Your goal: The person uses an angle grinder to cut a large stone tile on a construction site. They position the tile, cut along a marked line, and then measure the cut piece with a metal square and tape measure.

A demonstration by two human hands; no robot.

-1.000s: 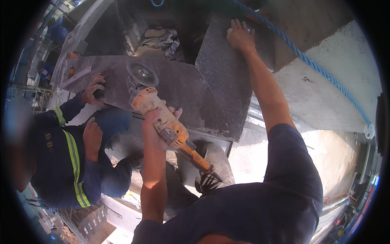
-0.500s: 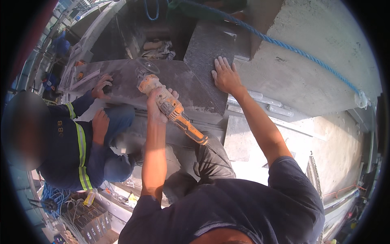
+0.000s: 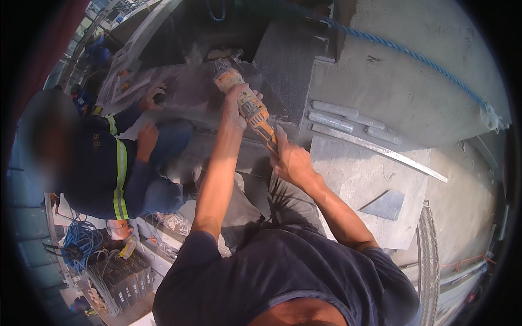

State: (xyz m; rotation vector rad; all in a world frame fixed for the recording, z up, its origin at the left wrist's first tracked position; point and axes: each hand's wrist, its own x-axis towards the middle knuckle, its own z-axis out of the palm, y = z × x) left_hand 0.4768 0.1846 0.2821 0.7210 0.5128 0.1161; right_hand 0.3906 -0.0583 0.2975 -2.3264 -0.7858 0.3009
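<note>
An orange, dust-covered angle grinder (image 3: 251, 104) slants across the middle, its head pointing away toward the dark stone slab (image 3: 190, 89). My left hand (image 3: 237, 106) is closed round the front of its body. Farther back, my right hand (image 3: 293, 161) grips the rear handle. The grinder's disc is hard to make out against the dark slab. Just beyond the tool lies a second dark, speckled slab (image 3: 284, 68), reaching up to the concrete block.
At left a person in a dark jacket (image 3: 98, 163) with reflective bands crouches close to the slab. A blue rope (image 3: 402, 53) crosses the concrete at right. Wrapped tubes (image 3: 334, 120), a metal strip (image 3: 380, 154) and a grey offcut (image 3: 385, 205) lie to the right. Coiled blue cord (image 3: 81, 242) sits lower left.
My right hand has left the speckled slab and now holds the grinder's rear handle. The grinder has shifted right and slightly away in the view, which has itself moved.
</note>
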